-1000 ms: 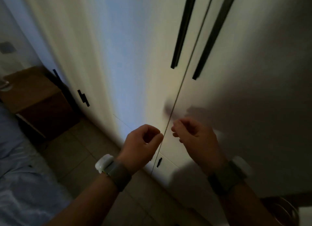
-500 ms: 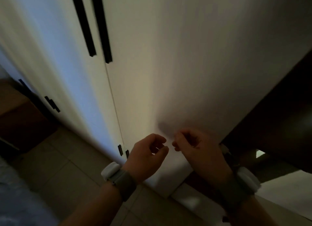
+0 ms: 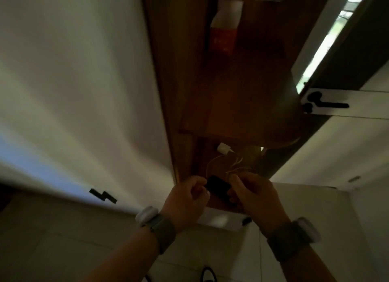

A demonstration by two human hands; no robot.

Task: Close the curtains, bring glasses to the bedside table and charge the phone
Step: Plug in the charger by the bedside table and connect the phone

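A flat black object [image 3: 216, 187], perhaps the phone, lies near the front edge of a dark wooden surface [image 3: 231, 105]. Behind it sit a white charger plug [image 3: 223, 149] and a tangle of pale cable [image 3: 235, 166]. My left hand [image 3: 186, 199] is curled just left of the black object. My right hand [image 3: 252, 195] is curled at its right end, fingertips over its edge. I cannot tell whether either hand touches it. Both wrists wear bands. No glasses or curtains are in view.
A white wardrobe door [image 3: 84, 92] with a small black fitting [image 3: 103, 195] fills the left. A red and white container [image 3: 224, 29] stands further back on the wood. On the right is a white door with a black handle [image 3: 325, 105]. Pale floor tiles lie below.
The view has swung right, from the wardrobe doors to the wooden surface. Both hands kept their curled pose and now sit at the black object.
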